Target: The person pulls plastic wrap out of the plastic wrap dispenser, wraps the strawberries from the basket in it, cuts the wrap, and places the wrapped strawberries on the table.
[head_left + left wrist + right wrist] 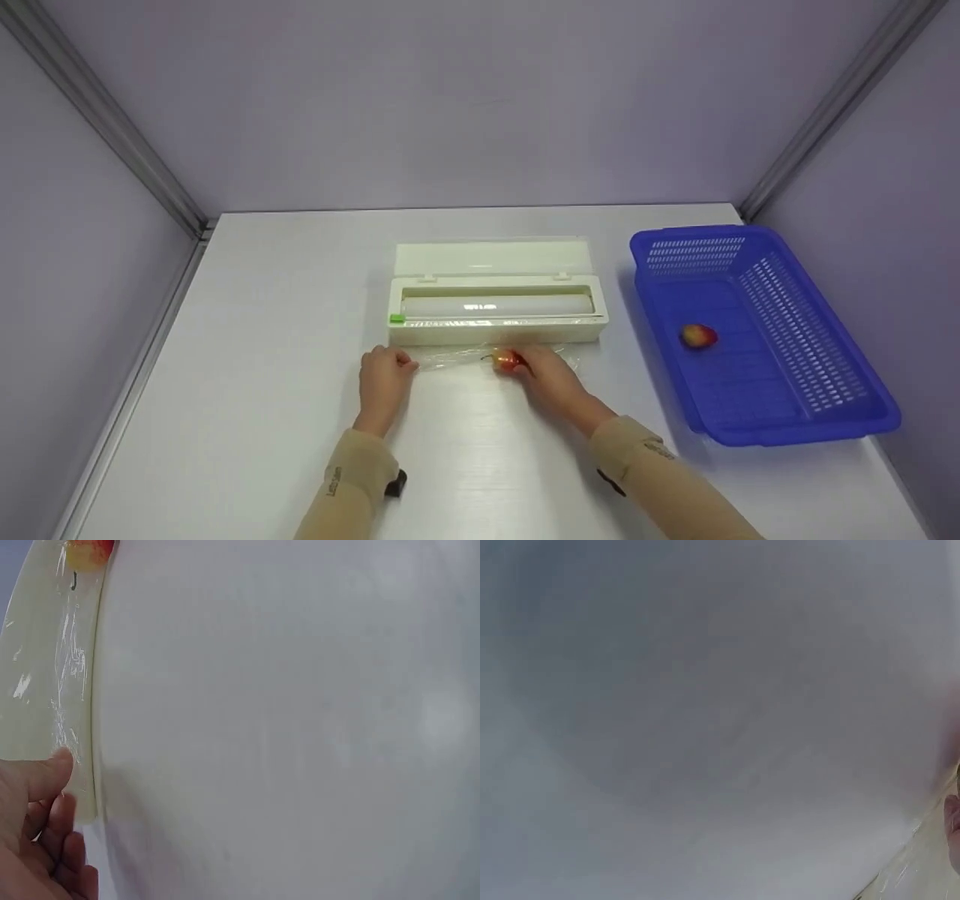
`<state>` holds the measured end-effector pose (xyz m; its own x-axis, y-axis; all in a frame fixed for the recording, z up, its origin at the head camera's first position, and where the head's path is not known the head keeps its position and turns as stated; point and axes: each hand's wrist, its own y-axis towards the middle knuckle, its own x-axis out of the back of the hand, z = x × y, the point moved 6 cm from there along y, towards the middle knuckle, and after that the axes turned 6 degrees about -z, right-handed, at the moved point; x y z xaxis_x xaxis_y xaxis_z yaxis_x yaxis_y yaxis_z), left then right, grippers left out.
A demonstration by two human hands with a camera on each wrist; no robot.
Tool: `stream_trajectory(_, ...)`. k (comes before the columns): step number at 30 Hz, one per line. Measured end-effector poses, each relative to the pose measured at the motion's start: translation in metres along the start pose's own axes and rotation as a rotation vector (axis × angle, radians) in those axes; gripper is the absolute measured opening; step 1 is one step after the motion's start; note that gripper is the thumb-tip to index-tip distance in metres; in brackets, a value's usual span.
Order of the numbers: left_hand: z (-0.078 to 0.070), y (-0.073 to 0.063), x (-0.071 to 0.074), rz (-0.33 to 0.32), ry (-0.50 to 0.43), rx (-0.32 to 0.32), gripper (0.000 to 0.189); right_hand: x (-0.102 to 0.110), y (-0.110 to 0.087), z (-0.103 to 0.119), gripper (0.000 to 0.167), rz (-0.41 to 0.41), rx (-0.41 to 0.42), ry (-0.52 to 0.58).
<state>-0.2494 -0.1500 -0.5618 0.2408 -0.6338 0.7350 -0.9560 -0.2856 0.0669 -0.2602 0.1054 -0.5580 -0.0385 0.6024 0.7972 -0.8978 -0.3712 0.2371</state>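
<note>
A clear sheet of plastic wrap (452, 358) stretches along the front of a white wrap dispenser (495, 332), whose lid stands open behind the roll. My left hand (385, 380) pinches the wrap's left end between thumb and forefinger; the left wrist view shows the creased film (71, 664) above the thumb. My right hand (553, 381) grips a small red-and-yellow fruit (505, 361) with a thin dark stem, at the wrap. In the right wrist view only a bit of the fingers (952, 829) shows at the edge.
At the right stands a blue plastic basket (757, 401) with slotted sides. Another red-and-yellow fruit (699, 336) lies in it. A green slider (397, 319) sits at the dispenser's left end. Grey-white walls enclose the white table (285, 315) at the back and sides.
</note>
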Motion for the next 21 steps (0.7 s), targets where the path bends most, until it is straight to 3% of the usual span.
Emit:
stream_trajectory(6, 0.001, 0.002, 0.0, 0.004, 0.01, 0.035, 0.012, -0.004, -0.002, 0.003, 0.031, -0.053, 0.01, -0.086)
stream_trajectory(13, 0.003, 0.013, 0.005, 0.025, -0.208, 0.081, 0.054, -0.004, -0.002, 0.003, 0.029, -0.097, -0.009, -0.085)
stream_trajectory(18, -0.001, 0.025, 0.008, 0.094, -0.286, 0.038, 0.081, 0.001, -0.003, 0.009, 0.026, -0.154, 0.06, -0.287)
stream_trajectory(21, -0.004, 0.033, 0.01, 0.125, -0.283, -0.005, 0.085, 0.003, -0.002, 0.009, 0.027, -0.148, 0.039, -0.296)
